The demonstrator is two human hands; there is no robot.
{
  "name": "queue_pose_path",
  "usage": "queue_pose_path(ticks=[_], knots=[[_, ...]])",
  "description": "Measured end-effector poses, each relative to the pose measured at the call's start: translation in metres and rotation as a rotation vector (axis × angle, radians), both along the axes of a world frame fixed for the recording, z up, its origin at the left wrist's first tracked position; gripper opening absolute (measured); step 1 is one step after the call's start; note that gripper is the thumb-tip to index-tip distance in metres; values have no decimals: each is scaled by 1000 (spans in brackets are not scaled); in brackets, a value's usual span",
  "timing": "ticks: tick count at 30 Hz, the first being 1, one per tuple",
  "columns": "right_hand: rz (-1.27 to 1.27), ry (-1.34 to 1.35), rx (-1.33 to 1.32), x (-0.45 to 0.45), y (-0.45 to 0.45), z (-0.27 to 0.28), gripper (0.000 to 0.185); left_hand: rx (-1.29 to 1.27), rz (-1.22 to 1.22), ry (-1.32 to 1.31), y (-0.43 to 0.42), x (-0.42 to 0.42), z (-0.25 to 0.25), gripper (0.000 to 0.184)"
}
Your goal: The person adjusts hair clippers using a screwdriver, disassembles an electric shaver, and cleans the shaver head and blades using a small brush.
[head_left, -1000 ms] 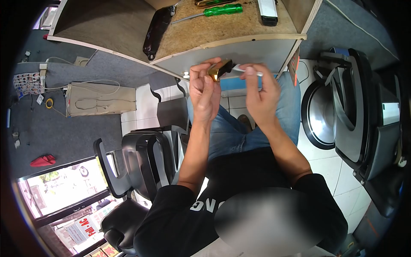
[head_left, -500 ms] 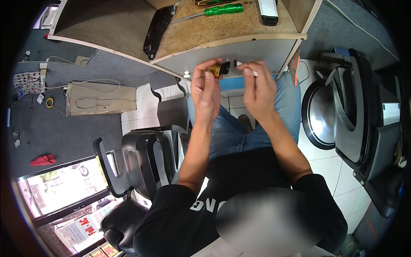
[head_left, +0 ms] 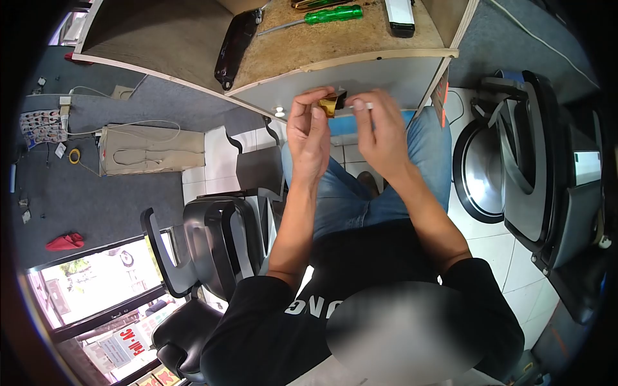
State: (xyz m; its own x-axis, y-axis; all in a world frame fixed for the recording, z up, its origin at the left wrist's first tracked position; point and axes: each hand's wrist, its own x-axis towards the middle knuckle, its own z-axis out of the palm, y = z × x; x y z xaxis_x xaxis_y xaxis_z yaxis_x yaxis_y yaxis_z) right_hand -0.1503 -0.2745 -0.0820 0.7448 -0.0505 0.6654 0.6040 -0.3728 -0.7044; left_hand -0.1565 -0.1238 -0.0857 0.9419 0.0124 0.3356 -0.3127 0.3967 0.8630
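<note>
Holding gold/black part [head_left: 328, 106] & white stick [head_left: 369, 106] close tog., in front of shelf [head_left: 302, 50].
L hand [head_left: 309, 140] pinches part btwn thumb & fingers; R hand [head_left: 385, 136], blurred, grips stick w/ fingertips nr black end, contact can't tell. Green screwdriver [head_left: 333, 15] on shelf.

**Flashes of Gold and Green Among the Greys**

A small part [head_left: 329, 105] shows gold and black, a slim tool [head_left: 369, 106] white. The screwdriver handle [head_left: 333, 15] is bright green, the shelf board [head_left: 341, 44] mottled brown. Faded blue jeans [head_left: 427, 157] contrast with a black shirt [head_left: 367, 254] lettered in white. A red cloth [head_left: 64, 241] brightens a dark grey surface [head_left: 116, 212]; white tiles [head_left: 479, 264] carry a grid of darker lines.
</note>
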Motion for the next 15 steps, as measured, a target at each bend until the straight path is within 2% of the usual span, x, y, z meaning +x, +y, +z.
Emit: queue_pose_path(ticks=[3,6,9,12,15], knots=[[-22,125,220,-6,-2,6,12,-6,-7,-6,0,-1,1,30],[73,151,217,-6,1,6,13,-98,-81,-7,1,0,1,28],[40,316,229,-5,-2,7,18,-88,-97,-7,1,0,1,29],[-58,298,321,-4,-6,19,23,-74,-80,-15,2,-1,0,29],[61,251,264,-4,-1,15,24,-102,-91,5,0,-2,2,29]])
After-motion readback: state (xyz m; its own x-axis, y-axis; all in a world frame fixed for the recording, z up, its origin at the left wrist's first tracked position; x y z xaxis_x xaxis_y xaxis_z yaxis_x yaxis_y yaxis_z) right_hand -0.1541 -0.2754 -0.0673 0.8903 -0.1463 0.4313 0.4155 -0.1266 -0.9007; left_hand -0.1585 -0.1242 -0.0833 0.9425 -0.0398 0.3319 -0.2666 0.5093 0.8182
